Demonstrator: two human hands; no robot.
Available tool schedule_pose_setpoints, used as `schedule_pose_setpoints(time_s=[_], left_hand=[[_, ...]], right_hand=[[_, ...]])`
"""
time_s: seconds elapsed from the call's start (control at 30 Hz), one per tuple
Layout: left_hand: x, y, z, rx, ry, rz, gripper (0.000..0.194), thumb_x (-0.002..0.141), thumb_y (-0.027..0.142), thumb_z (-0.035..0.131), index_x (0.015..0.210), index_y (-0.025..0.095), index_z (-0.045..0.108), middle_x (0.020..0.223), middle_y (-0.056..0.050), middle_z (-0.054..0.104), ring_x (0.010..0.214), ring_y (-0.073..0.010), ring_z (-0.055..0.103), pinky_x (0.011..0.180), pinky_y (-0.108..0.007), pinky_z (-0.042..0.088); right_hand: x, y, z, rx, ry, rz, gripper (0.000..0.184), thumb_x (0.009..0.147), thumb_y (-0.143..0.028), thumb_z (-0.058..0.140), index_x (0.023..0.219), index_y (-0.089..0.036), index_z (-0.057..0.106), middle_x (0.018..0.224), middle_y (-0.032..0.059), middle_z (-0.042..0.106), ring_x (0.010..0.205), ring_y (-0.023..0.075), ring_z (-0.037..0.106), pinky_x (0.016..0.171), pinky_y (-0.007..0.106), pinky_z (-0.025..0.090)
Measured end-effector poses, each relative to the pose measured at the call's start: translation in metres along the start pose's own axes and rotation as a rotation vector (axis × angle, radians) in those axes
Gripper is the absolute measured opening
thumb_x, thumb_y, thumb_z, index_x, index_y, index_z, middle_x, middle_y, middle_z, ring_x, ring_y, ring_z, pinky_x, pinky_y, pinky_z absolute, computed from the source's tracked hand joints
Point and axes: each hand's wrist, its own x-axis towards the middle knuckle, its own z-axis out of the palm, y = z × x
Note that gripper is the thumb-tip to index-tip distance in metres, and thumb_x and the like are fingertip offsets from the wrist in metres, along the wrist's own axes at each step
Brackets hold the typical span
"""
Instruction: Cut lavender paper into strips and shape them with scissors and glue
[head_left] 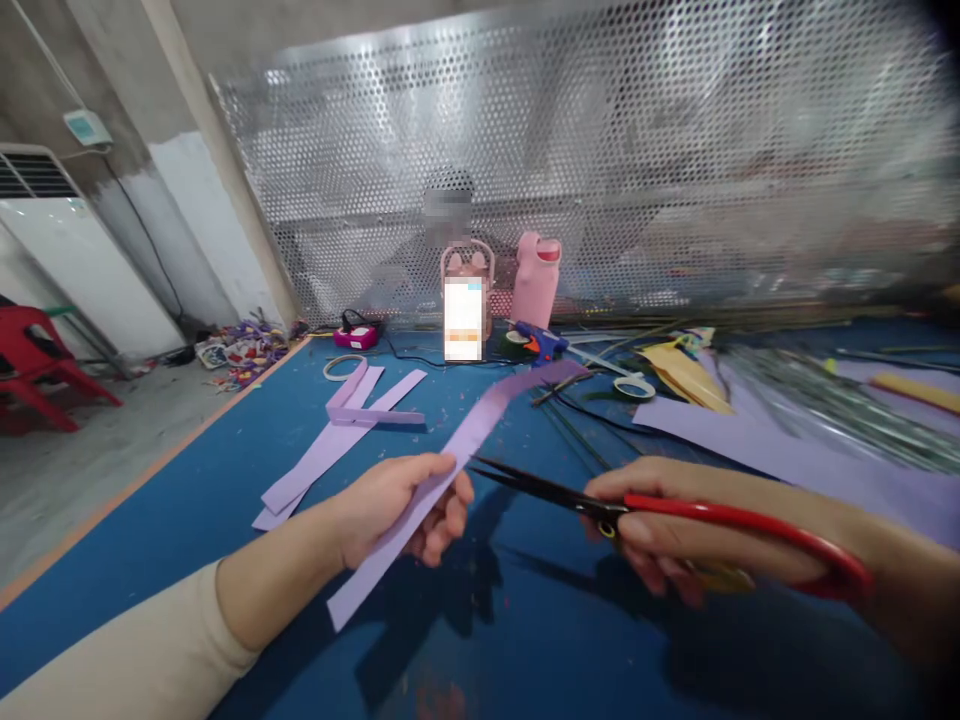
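Pinched in my left hand (420, 505) is a long purple paper strip (480, 425), its far end curling up to the right and its near end hanging below my wrist. My right hand (660, 520) grips red-handled scissors (705, 510). The black blades lie slightly apart, and their tips point left at the strip's edge beside my left fingers. I cannot tell if they touch the paper. Several cut purple strips (322, 465) lie on the table to the left, one of them folded across the others.
On the blue table (195, 520) stand a phone (463, 320) and a pink bottle (535, 280). A blue glue gun (541, 345) lies near a tape roll (634, 386). Purple sheets (720, 435) and plastic-wrapped stems (832, 400) cover the right. A perforated metal panel (360, 150) rises behind.
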Motion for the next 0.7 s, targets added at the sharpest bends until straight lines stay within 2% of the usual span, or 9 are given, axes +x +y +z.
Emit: schedule_pose_setpoints(time_s=[0.07,0.13,0.23,0.3,0.37,0.43,0.5,0.57,0.7], left_hand=[[0.001,-0.001,0.002,-0.035,0.113,0.132,0.025,0.090,0.039,0.047,0.090,0.015,0.056,0.051,0.005,0.051,0.037,-0.0053,0.042,0.038,-0.016,0.035],[0.001,-0.002,0.005,0.004,0.200,0.235,0.019,0.090,0.035,0.052,0.093,0.016,0.053,0.051,0.007,0.050,0.037,-0.0044,0.038,0.037,-0.015,0.034],[0.001,-0.004,0.011,0.021,0.260,0.291,0.018,0.090,0.033,0.052,0.089,0.016,0.051,0.060,0.003,0.058,0.043,-0.0057,0.049,0.041,-0.016,0.040],[0.000,-0.005,0.013,-0.029,0.280,0.295,0.018,0.090,0.033,0.052,0.089,0.015,0.052,0.070,-0.001,0.063,0.053,-0.0072,0.058,0.047,-0.016,0.044],[-0.001,-0.007,0.015,-0.052,0.301,0.318,0.018,0.089,0.033,0.054,0.088,0.015,0.053,0.074,-0.001,0.064,0.055,-0.0072,0.060,0.048,-0.016,0.045],[-0.002,-0.008,0.015,-0.028,0.324,0.375,0.021,0.088,0.036,0.055,0.088,0.016,0.053,0.070,0.001,0.062,0.048,-0.0053,0.055,0.045,-0.016,0.043],[-0.003,-0.008,0.015,0.006,0.355,0.434,0.023,0.088,0.040,0.055,0.092,0.016,0.054,0.064,0.004,0.059,0.042,-0.0039,0.049,0.041,-0.015,0.039],[-0.004,-0.009,0.015,0.033,0.382,0.456,0.027,0.088,0.043,0.054,0.097,0.017,0.056,0.060,0.006,0.056,0.041,-0.0036,0.046,0.040,-0.015,0.037],[-0.006,-0.009,0.018,0.119,0.357,0.407,0.033,0.086,0.048,0.055,0.095,0.016,0.057,0.059,0.004,0.057,0.040,-0.0043,0.047,0.040,-0.015,0.037]], right_hand=[[0.003,-0.002,0.003,0.020,0.047,-0.040,0.055,0.085,-0.066,0.042,0.093,-0.015,0.060,0.074,0.0067,0.063,0.059,0.0157,0.059,0.052,0.024,0.047],[0.010,-0.002,0.010,-0.093,0.209,-0.062,0.048,0.085,-0.060,0.047,0.095,-0.016,0.061,0.072,0.0044,0.061,0.060,0.0155,0.057,0.054,0.025,0.047],[0.022,0.005,0.023,-0.359,0.440,-0.079,0.023,0.088,-0.036,0.050,0.097,-0.018,0.060,0.072,0.0025,0.061,0.062,0.0161,0.057,0.058,0.026,0.048],[0.026,0.010,0.029,-0.404,0.490,-0.136,0.028,0.085,-0.023,0.048,0.111,-0.020,0.057,0.089,0.0059,0.067,0.075,0.0194,0.063,0.070,0.030,0.051],[0.024,0.013,0.031,-0.374,0.487,-0.152,0.042,0.084,-0.019,0.046,0.125,-0.023,0.050,0.111,0.0091,0.066,0.095,0.0234,0.064,0.083,0.034,0.051],[0.018,0.013,0.029,-0.378,0.443,-0.087,0.043,0.086,-0.026,0.048,0.129,-0.025,0.048,0.118,0.0096,0.064,0.104,0.0263,0.062,0.088,0.037,0.051],[0.013,0.010,0.027,-0.406,0.362,0.005,0.046,0.084,-0.041,0.055,0.127,-0.026,0.051,0.119,0.0096,0.064,0.103,0.0290,0.062,0.085,0.038,0.052],[0.009,0.006,0.025,-0.424,0.290,0.072,0.058,0.077,-0.055,0.061,0.127,-0.025,0.052,0.119,0.0102,0.064,0.100,0.0314,0.063,0.078,0.038,0.055],[0.010,-0.002,0.030,-0.381,0.263,0.100,0.062,0.076,-0.062,0.060,0.124,-0.024,0.053,0.109,0.0080,0.066,0.088,0.0275,0.064,0.073,0.036,0.054]])
